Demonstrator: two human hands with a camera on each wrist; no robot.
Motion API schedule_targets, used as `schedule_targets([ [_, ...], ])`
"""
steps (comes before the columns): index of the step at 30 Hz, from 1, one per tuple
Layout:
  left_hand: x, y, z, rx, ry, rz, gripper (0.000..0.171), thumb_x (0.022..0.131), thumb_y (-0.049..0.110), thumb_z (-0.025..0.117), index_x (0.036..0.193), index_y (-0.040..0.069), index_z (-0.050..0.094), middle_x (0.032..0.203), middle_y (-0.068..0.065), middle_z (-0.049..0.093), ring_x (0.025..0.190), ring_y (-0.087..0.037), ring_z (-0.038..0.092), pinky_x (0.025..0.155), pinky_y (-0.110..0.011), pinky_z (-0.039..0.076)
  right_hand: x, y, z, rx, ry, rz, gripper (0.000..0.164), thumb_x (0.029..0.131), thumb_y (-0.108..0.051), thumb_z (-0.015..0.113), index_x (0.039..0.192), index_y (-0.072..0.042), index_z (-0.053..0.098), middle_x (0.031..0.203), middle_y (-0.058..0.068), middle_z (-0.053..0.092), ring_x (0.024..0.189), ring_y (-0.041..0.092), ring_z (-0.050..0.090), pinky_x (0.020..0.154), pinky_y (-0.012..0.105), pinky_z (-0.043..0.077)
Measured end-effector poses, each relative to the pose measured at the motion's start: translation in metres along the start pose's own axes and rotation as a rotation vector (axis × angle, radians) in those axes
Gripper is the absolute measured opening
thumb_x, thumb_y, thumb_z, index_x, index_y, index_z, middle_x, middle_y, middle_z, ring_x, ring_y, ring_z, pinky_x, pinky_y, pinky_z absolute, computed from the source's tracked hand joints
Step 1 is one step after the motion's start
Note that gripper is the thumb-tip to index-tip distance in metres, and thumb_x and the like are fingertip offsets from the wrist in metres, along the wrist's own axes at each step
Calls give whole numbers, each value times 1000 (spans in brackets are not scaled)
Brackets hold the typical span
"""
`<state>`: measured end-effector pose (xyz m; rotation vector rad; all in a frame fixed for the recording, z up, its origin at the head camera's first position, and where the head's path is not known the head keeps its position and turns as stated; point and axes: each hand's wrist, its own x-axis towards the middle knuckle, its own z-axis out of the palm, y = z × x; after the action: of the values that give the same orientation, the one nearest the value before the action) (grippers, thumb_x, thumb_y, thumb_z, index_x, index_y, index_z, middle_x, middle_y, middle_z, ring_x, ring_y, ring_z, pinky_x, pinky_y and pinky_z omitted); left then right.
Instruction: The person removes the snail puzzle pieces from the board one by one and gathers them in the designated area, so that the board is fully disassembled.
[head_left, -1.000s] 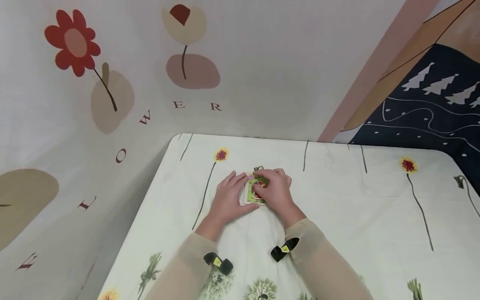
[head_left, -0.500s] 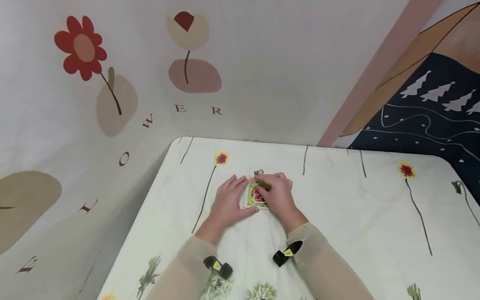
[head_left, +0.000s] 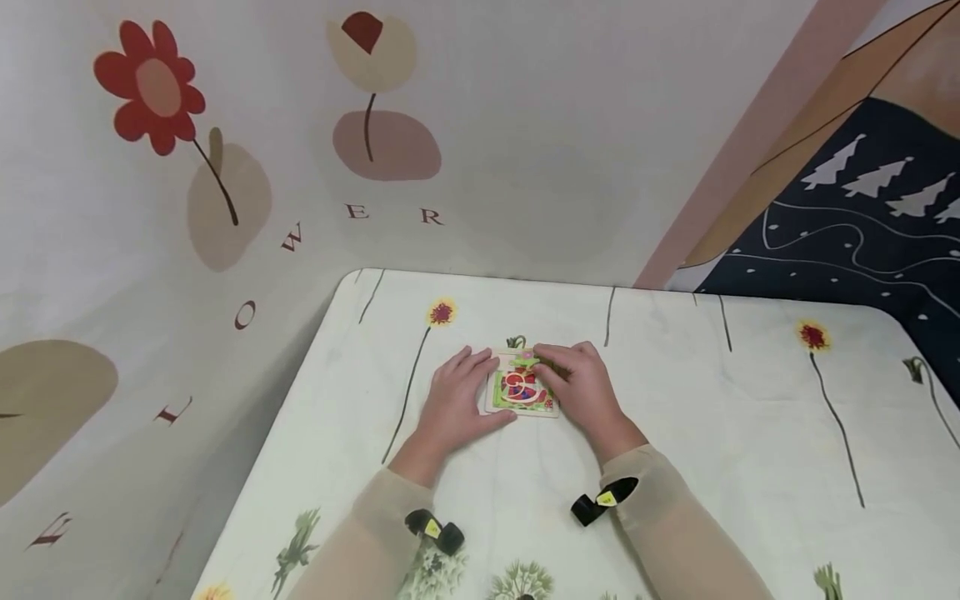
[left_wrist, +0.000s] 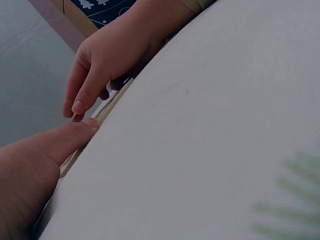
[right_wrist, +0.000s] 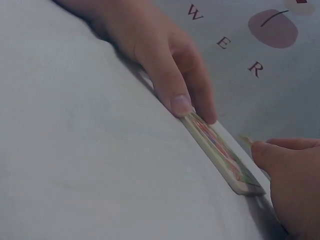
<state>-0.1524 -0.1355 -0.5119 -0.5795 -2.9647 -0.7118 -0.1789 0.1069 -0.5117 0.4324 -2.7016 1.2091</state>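
Note:
A small square wooden puzzle board (head_left: 525,398) with a red, green and white picture lies on the table. My left hand (head_left: 456,398) holds its left side, with the thumb along the near edge and the fingers by the far left corner. At the board's upper right, my right hand (head_left: 588,387) pinches a thin puzzle piece (right_wrist: 245,140) between thumb and fingers, slightly above the board. Most of that piece is hidden by the fingertips. In the left wrist view, the left thumb (left_wrist: 75,135) lies at the board's edge, just below the right fingertips.
A white cloth (head_left: 712,433) printed with flowers and stems covers the table. Behind and to the left rises a pale wall hanging (head_left: 525,167) with flower shapes and letters. A dark panel with white trees (head_left: 847,225) stands at the back right.
My right hand has moved to the right with the puzzle piece, uncovering more of the board's picture and its right edge. The left hand has stayed in place.

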Motion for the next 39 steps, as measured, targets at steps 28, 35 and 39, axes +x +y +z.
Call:
schedule_targets([
  [28, 2, -2, 0, -24, -18, -30, 94, 83, 60, 85, 157, 14, 52, 167, -3, 44, 159, -31, 27, 127, -55, 22, -27, 35, -46, -90, 55, 110, 39, 99, -18, 79, 138, -16, 74, 131, 1, 75, 107, 21, 61, 90, 41, 58],
  [35, 3, -1, 3, -26, -14, -32, 96, 82, 60, 86, 159, 15, 50, 167, -2, 44, 159, -31, 27, 127, -55, 22, -30, 38, -52, -106, 54, 83, 37, 99, -13, 79, 136, -12, 75, 130, 6, 75, 107, 26, 62, 88, 45, 58],
  [39, 3, -1, 2, -23, -8, -28, 96, 82, 60, 86, 159, 15, 49, 167, -3, 44, 159, -31, 28, 127, -55, 23, -29, 36, -50, -119, 49, 81, 37, 99, -11, 78, 136, -12, 75, 134, 5, 73, 108, 26, 61, 88, 45, 57],
])
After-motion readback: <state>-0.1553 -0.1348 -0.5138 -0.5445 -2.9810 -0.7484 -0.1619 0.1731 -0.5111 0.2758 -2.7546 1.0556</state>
